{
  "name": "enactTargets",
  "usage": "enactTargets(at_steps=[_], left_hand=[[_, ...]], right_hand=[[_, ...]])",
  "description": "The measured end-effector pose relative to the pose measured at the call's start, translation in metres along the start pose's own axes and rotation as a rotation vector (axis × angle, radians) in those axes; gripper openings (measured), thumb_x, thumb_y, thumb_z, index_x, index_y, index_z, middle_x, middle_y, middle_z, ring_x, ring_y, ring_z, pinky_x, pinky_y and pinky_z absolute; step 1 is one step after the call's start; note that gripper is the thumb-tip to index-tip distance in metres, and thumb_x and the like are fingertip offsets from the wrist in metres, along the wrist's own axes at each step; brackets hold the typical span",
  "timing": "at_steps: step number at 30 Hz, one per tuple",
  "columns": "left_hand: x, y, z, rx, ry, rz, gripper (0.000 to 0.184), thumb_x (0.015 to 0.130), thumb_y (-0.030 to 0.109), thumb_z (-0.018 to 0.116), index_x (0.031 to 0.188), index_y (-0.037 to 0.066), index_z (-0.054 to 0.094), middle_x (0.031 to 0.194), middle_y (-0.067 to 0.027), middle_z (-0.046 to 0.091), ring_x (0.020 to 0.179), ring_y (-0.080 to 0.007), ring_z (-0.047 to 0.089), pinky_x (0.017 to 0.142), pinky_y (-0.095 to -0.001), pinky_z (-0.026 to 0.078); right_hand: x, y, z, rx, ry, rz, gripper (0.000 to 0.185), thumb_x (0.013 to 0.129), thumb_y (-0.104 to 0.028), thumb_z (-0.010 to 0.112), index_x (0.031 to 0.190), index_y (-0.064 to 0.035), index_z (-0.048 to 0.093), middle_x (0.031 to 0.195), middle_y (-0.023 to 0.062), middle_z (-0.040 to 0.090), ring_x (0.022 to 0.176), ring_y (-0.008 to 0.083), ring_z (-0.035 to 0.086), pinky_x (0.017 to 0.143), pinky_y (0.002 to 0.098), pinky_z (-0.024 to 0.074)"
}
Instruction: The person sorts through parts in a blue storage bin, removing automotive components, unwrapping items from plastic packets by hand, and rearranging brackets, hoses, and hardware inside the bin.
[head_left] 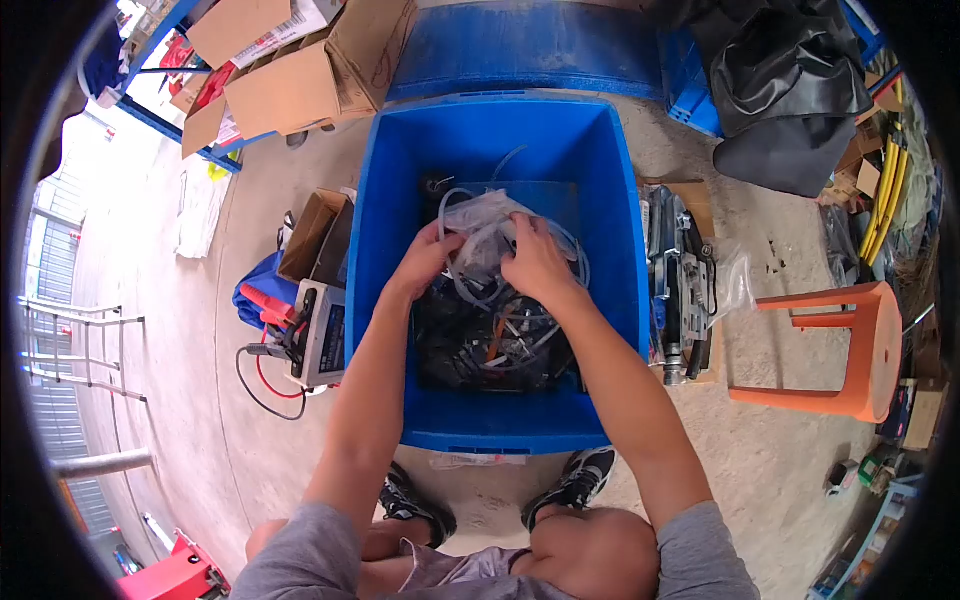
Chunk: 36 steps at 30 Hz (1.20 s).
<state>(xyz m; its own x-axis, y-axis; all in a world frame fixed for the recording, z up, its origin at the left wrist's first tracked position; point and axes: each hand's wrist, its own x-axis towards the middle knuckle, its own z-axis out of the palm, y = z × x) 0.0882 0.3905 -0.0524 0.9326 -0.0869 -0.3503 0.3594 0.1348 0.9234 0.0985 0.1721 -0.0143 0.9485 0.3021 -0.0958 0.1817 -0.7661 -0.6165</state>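
Observation:
Both of my hands reach down into a deep blue bin [500, 425] on the floor in front of me. A clear plastic bag [484, 222] is between them, near the middle of the bin. My left hand [430, 258] grips the bag's left side, close to a loop of clear tubing [443, 212]. On the right side my right hand [536, 258] has its fingers bent around the plastic. What the bag contains is too unclear to name. Beneath lie dark bagged parts [470, 345], more coiled tubing and a small orange piece [495, 338].
An opened cardboard box [290, 85] stands at the back left. Left of the bin is a charger-like unit [320, 330] with cables. Metal parts [680, 280] lie along the right side, beside an orange stool [860, 350]. Black sheeting [785, 90] hangs at the back right.

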Motion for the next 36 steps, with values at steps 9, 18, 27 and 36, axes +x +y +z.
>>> enactTargets(at_steps=[9,18,27,36], left_hand=[[-0.024,0.052,0.037,-0.348,0.007,-0.107,0.035,0.1,0.018,0.059,0.133,0.006,0.059,0.121,-0.0094,0.07,0.108,-0.0227,0.07,0.092,-0.04,0.058],[-0.028,0.058,0.029,-0.672,-0.179,-0.091,0.045,0.099,0.025,0.053,0.136,0.0,0.056,0.133,-0.015,0.067,0.12,-0.031,0.066,0.106,-0.0479,0.05],[-0.002,-0.009,0.005,0.445,0.57,-0.067,0.076,0.089,0.008,0.069,0.157,0.006,0.035,0.126,-0.0192,0.067,0.108,-0.0321,0.068,0.088,-0.0423,0.055],[-0.017,-0.012,-0.024,1.144,0.185,-0.296,0.052,0.088,0.003,0.063,0.139,0.009,0.06,0.131,-0.0321,0.063,0.124,-0.0472,0.06,0.105,-0.0522,0.049]], right_hand=[[0.01,0.009,-0.016,1.215,-0.356,0.379,0.063,0.089,-0.01,0.058,0.151,-0.0091,0.041,0.114,0.0073,0.065,0.102,0.0224,0.064,0.089,0.0404,0.0544],[0.003,0.024,-0.054,0.516,-0.359,0.141,0.078,0.083,-0.008,0.075,0.155,-0.0074,0.047,0.123,0.0131,0.07,0.11,0.0233,0.067,0.095,0.0371,0.0529],[0.002,0.04,-0.074,-0.011,-0.131,0.211,0.059,0.083,-0.012,0.072,0.141,-0.0078,0.061,0.134,0.0259,0.065,0.126,0.0422,0.061,0.108,0.045,0.049],[0.0,0.032,-0.059,-0.237,-0.24,0.331,0.037,0.086,-0.008,0.066,0.122,-0.0015,0.071,0.121,0.0269,0.071,0.115,0.0435,0.068,0.099,0.0466,0.0556]])
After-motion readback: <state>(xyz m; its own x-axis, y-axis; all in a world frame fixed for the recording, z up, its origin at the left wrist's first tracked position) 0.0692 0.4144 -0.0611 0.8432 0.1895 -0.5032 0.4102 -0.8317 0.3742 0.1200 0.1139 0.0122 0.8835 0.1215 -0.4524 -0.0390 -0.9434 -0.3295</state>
